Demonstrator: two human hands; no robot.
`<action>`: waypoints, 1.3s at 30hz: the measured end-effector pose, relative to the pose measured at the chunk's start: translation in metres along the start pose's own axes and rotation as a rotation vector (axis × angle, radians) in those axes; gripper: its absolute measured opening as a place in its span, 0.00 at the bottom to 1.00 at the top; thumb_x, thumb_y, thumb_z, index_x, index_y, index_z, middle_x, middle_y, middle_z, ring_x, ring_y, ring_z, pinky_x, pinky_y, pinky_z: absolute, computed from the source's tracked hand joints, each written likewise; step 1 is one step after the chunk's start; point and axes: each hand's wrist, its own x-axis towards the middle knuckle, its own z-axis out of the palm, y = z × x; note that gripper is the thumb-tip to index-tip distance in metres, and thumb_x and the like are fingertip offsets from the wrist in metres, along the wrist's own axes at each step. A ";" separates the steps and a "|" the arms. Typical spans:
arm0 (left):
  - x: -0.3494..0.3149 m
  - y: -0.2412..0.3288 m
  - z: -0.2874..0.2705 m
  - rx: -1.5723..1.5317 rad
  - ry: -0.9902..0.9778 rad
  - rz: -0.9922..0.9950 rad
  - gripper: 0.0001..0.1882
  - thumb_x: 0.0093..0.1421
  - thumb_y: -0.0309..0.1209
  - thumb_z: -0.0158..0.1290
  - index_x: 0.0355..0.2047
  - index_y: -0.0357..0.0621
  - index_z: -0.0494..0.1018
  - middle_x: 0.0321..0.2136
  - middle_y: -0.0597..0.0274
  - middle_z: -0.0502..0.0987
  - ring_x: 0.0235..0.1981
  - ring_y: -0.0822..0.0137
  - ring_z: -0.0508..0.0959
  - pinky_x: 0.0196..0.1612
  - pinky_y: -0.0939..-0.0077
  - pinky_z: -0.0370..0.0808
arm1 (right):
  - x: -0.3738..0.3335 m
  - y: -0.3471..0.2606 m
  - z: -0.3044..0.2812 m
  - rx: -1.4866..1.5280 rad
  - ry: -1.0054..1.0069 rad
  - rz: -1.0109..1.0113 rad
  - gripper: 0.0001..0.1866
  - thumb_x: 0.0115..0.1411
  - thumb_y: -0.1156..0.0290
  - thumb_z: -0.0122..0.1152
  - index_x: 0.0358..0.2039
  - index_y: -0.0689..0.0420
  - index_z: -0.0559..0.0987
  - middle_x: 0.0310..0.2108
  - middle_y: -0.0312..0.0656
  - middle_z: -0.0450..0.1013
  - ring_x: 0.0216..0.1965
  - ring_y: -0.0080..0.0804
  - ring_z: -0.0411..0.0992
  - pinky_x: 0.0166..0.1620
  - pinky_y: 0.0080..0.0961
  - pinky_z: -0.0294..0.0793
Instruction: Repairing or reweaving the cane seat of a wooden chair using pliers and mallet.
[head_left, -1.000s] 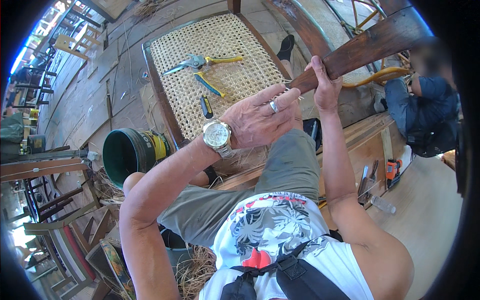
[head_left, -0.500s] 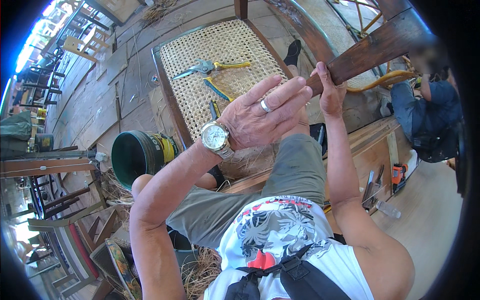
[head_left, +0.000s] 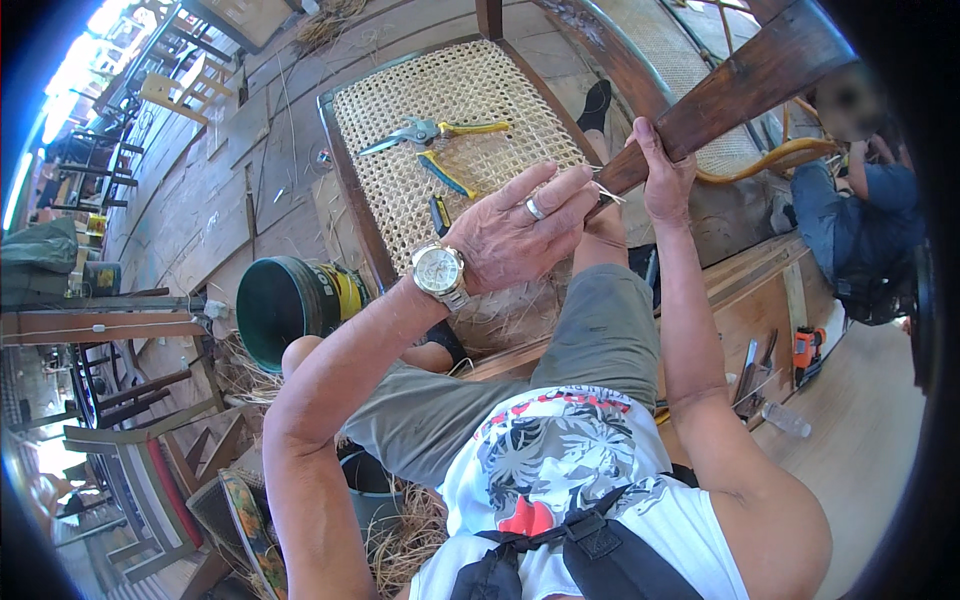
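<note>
A wooden chair with a woven cane seat (head_left: 450,90) stands before me. My left hand (head_left: 520,225), wearing a ring and a wristwatch (head_left: 438,270), is closed near the end of a dark wooden chair rail (head_left: 730,105). A few thin pale cane strands (head_left: 610,194) stick out at its fingertips. My right hand (head_left: 665,180) wraps the same rail, thumb upright along its side; its other fingers are partly hidden. On the seat lie pruning shears (head_left: 425,130) with yellow handles, opened wide. Beside my left wrist is a small black and yellow tool (head_left: 439,214).
A dark green bucket (head_left: 272,310) lies tilted at left, near loose fibres. Another person (head_left: 860,210) sits at right. An orange tool (head_left: 808,348) and a plastic bottle (head_left: 786,420) rest by the wooden bench at right. Wooden chairs (head_left: 140,490) stand at lower left.
My left hand has drawn slightly down and away from the rail, its fingers more curled, and pale strands now show at its tips. My right hand keeps its hold. The view has shifted slightly.
</note>
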 end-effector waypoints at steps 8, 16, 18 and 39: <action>-0.013 -0.004 0.011 0.010 -0.126 -0.005 0.12 0.58 0.34 0.60 0.42 0.46 0.79 0.60 0.58 0.72 0.67 0.55 0.66 0.68 0.54 0.64 | -0.003 0.000 0.001 0.066 0.000 0.045 0.10 0.63 0.66 0.72 0.28 0.56 0.81 0.26 0.25 0.73 0.30 0.15 0.68 0.35 0.20 0.68; -0.118 -0.077 0.001 0.188 -0.115 -0.800 0.31 0.60 0.42 0.63 0.59 0.40 0.69 0.62 0.47 0.69 0.63 0.45 0.69 0.65 0.50 0.66 | 0.000 0.007 -0.008 0.042 -0.052 0.075 0.13 0.62 0.62 0.73 0.33 0.59 0.83 0.30 0.28 0.76 0.33 0.16 0.70 0.38 0.21 0.70; -0.170 -0.115 0.025 0.167 0.002 -1.164 0.33 0.65 0.51 0.56 0.60 0.37 0.68 0.61 0.41 0.70 0.62 0.42 0.70 0.63 0.50 0.68 | 0.000 0.003 -0.008 0.034 -0.045 0.087 0.13 0.62 0.62 0.73 0.33 0.59 0.81 0.29 0.28 0.75 0.33 0.16 0.69 0.38 0.21 0.70; -0.254 -0.113 0.054 -0.559 0.097 -1.972 0.50 0.66 0.68 0.43 0.51 0.20 0.73 0.49 0.33 0.78 0.51 0.45 0.77 0.56 0.58 0.71 | -0.085 -0.033 -0.031 -0.055 -0.022 0.162 0.10 0.71 0.67 0.57 0.42 0.62 0.78 0.38 0.41 0.77 0.44 0.30 0.74 0.53 0.31 0.71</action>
